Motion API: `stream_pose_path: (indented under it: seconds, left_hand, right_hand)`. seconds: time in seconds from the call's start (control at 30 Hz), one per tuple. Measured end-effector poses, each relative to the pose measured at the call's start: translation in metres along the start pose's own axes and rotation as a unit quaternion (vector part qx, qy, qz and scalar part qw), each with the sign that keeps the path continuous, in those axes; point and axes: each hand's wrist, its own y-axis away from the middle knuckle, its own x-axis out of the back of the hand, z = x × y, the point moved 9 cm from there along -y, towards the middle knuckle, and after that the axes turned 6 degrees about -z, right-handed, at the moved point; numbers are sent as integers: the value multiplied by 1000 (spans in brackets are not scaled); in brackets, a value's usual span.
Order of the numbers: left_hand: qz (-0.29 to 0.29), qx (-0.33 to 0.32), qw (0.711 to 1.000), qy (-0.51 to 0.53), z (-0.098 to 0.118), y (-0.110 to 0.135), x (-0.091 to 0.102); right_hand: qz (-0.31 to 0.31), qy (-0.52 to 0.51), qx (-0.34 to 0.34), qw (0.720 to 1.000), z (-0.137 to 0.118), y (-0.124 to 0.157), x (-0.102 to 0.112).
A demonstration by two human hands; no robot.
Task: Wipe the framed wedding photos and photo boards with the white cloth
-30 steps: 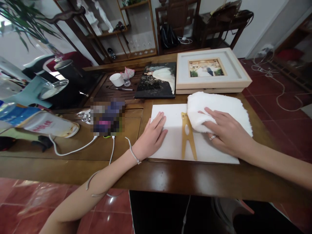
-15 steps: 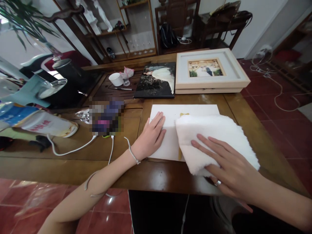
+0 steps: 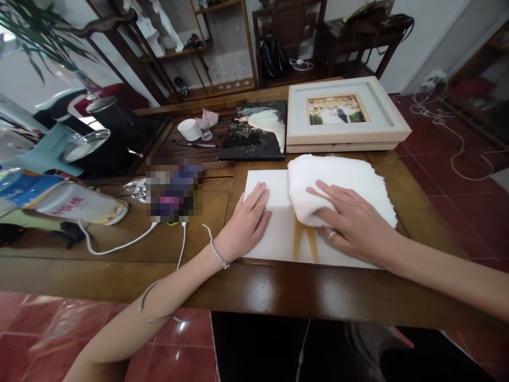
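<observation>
A white board (image 3: 274,246) with gold markings (image 3: 304,241) lies flat near the table's front edge. My left hand (image 3: 252,217) rests palm down across its left side, fingers stretched out. On the board's right part, a thick white fluffy cloth (image 3: 342,175) covers the upper ends of the markings. My right hand (image 3: 350,223) grips the cloth from its near side, with fingers laid over the top. What its hidden fingers do beneath the cloth cannot be made out.
Behind the board lie a dark photo panel (image 3: 256,130) and a pale wooden picture frame (image 3: 345,138). To the left are a blurred-out item (image 3: 175,191) with white cables, a white tub (image 3: 83,201), a white cup (image 3: 189,129) and a pen (image 3: 201,145).
My right hand has pushed the cloth away from me, up the board, uncovering the lower gold markings. My left hand has stayed in place.
</observation>
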Motion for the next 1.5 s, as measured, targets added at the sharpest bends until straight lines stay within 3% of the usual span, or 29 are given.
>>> stream_pose_path:
  seconds: [0.27,0.37,0.83,0.97,1.2,1.5]
  left_hand:
    - [-8,2,1000,-1,-2,-3,2]
    - [-22,2,1000,-3,-2,-4,1]
    - [6,-8,1000,0,1,-2,2]
    - [-6,-5,1000,3,0,-2,1]
    - [-22,-15,1000,0,1,-2,0]
    - [-2,1,1000,-1,0,-2,2]
  right_hand:
    - [-16,-86,64,994,-67,34,7]
    - [-17,-91,86,992,-75,38,9]
    - [-24,-58,45,997,-29,2,-3]
    - [-46,-64,34,996,-41,-1,-4]
    - [-52,-88,88,991,-71,22,1]
    - [-29,-35,40,998,-5,-2,-4]
